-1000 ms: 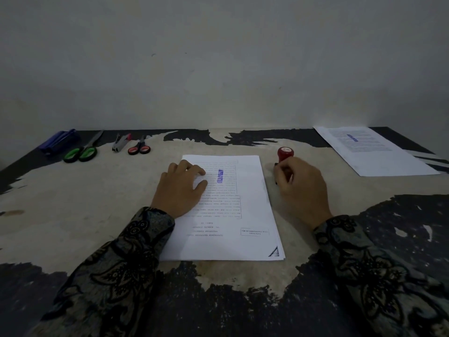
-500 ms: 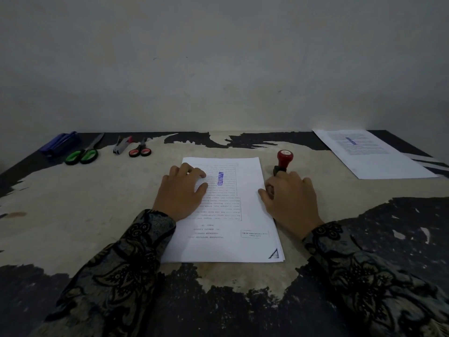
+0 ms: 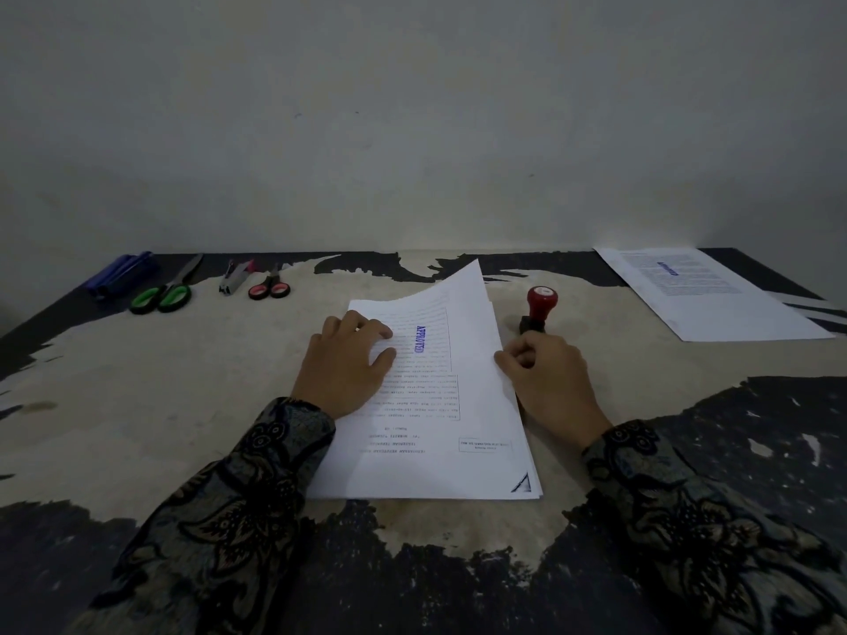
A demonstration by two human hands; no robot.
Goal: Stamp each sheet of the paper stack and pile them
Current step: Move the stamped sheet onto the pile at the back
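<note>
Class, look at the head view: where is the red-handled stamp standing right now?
The red-handled stamp stands upright on the table, just right of the paper stack and just beyond the right hand, which does not hold it.

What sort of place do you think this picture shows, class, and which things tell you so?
Probably a plain office desk for paperwork: a worn table against a bare wall, a rubber stamp beside printed sheets, and scissors at the far edge.

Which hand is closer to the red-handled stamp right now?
Right. The right hand sits just in front of the red-handled stamp, pinching the top sheet's lifted edge. The left hand rests on the stack, across the paper from it.
</note>
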